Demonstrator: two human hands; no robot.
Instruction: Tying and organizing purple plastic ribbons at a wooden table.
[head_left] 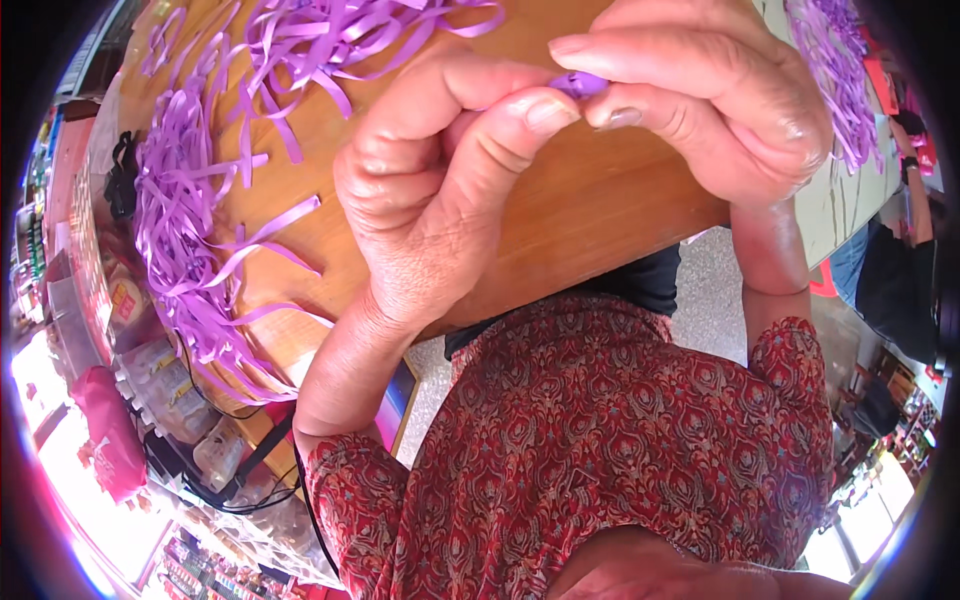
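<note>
Above the near part of the wooden table, a small folded or knotted bit of purple ribbon point(582, 84) is held between my two hands. My left hand point(425, 180) pinches it between thumb and index finger, the other fingers curled in. From the other side my right hand point(725, 105) closes on it with thumb and fingertips. Most of the bit is covered by the fingertips, so its exact shape cannot be made out. Loose purple ribbon strips point(190, 215) lie in a heap along the table's left side, and another heap of ribbons point(320, 40) sits at the far edge.
The brown wooden tabletop point(600, 190) stretches beneath my hands. On a pale table at the right lies more purple ribbon point(835, 80). Another person in dark clothing point(890, 285) is at the far right. Plastic packages point(165, 380) and a pink bag point(108, 435) are at the left.
</note>
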